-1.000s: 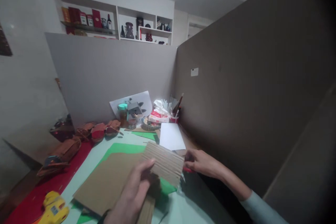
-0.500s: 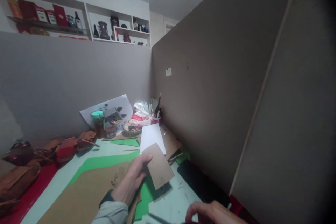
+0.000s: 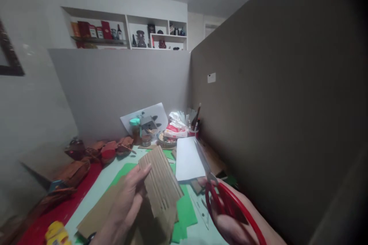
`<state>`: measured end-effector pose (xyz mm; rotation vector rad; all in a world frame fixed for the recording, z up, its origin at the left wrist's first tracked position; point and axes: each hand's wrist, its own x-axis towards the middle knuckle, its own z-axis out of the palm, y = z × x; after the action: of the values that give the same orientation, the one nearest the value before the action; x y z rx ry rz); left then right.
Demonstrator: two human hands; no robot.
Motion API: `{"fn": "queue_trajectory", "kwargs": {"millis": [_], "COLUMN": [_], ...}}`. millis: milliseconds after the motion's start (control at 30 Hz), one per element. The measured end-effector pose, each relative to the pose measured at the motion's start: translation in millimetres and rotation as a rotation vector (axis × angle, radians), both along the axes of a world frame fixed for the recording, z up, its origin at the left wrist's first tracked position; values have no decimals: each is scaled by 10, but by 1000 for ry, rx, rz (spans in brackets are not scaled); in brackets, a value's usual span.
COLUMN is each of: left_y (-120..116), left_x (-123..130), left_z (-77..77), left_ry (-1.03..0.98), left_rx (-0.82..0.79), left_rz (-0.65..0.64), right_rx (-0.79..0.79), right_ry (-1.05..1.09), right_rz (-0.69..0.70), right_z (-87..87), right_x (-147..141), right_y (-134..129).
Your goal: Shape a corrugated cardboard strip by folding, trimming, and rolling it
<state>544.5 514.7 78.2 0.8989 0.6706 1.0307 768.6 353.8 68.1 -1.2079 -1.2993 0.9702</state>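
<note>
Seemingly cut but unfinished, the remainder unclear; the left hand (image 3: 125, 201), fingers pinched, holds a brown corrugated cardboard piece (image 3: 161, 182); beside it, the right hand (image 3: 230, 226) curls its fingers around red-handled metal scissors (image 3: 212, 178).

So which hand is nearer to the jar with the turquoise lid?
Left. The left hand, holding ribbed cardboard, is in front of the jar; the right hand, with scissors, is farther right.
</note>
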Motion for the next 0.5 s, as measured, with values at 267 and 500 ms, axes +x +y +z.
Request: {"fn": "queue_trajectory", "kwargs": {"millis": [267, 500], "left_y": [-134, -127], "left_x": [-362, -451], "left_z": [-88, -133], "left_ry": [-209, -125], "left_rx": [-92, -123], "left_rz": [382, 510], "right_rx": [116, -90], "right_ry": [25, -111], "right_rz": [247, 357], "right_z": [-126, -469], "right_x": [-595, -523], "right_y": [980, 1023]}}
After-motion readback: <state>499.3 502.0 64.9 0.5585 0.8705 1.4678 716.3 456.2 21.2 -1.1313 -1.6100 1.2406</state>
